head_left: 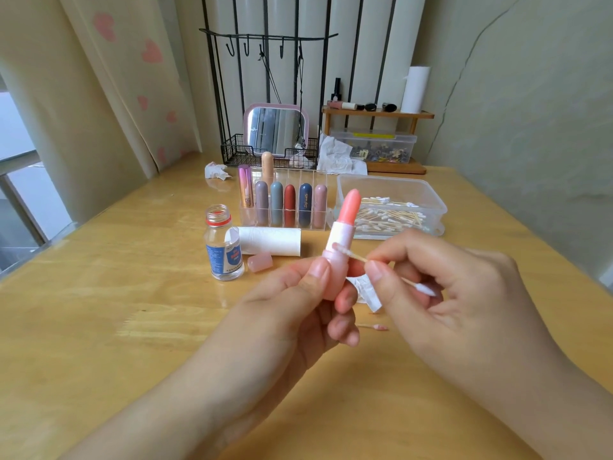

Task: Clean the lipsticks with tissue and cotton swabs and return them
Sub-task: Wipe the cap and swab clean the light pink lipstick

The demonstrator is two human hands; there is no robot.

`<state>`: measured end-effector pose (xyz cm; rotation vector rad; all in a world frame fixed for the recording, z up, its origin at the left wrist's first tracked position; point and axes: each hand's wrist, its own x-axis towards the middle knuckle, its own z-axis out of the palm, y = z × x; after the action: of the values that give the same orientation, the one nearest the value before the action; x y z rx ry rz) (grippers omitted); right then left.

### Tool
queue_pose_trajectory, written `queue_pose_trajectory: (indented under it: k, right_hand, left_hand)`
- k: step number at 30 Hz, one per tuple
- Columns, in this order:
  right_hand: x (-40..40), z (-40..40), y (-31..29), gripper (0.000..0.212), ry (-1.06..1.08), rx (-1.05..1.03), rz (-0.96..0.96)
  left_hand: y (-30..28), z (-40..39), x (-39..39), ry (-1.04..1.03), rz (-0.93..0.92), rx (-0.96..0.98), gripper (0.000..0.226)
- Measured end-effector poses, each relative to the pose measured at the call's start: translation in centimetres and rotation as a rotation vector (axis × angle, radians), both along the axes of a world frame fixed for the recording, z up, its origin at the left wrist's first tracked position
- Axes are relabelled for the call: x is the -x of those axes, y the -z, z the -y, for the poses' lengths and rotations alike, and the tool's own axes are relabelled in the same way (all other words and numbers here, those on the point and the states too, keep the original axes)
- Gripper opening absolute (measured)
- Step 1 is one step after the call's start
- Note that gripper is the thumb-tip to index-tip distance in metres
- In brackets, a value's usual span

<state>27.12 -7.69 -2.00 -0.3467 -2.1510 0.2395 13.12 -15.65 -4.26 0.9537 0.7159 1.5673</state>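
My left hand (298, 303) grips an open pink lipstick (341, 237) upright, its coral bullet wound out. My right hand (441, 287) pinches a cotton swab (351, 254) whose tip touches the lipstick's collar. A scrap of tissue (368, 290) shows between the two hands. The lipstick's pink cap (260, 262) lies on the table beside a tissue roll (270, 240). Several capped lipsticks stand in a clear organiser (285, 207). A clear box of cotton swabs (391, 207) sits to its right.
An open glass bottle with a blue label (224, 244) stands left of the tissue roll. A used swab (373, 327) lies on the wooden table (116, 310). Crumpled tissues (335, 154), a mirror (277, 129), a wire basket and a small shelf line the back.
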Motion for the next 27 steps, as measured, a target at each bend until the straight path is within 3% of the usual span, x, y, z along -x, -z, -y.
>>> queue_pose_trajectory:
  k: [4, 9, 14, 27]
  right_hand:
    - [-0.1, -0.2, -0.2, 0.012, 0.013, 0.027, -0.012]
    - [0.1, 0.2, 0.1, 0.013, -0.043, -0.003, 0.016]
    - [0.0, 0.0, 0.0, 0.016, 0.038, 0.003, 0.001]
    - [-0.1, -0.4, 0.0, 0.013, 0.044, 0.011, -0.021]
  left_hand:
    - [0.1, -0.5, -0.1, 0.022, 0.144, 0.075, 0.029]
    - [0.7, -0.1, 0.2, 0.054, 0.042, 0.043, 0.029]
    - [0.7, -0.4, 0.3, 0.017, 0.112, 0.009, 0.017]
    - [1.5, -1.0, 1.0, 0.071, 0.091, -0.048, 0.028]
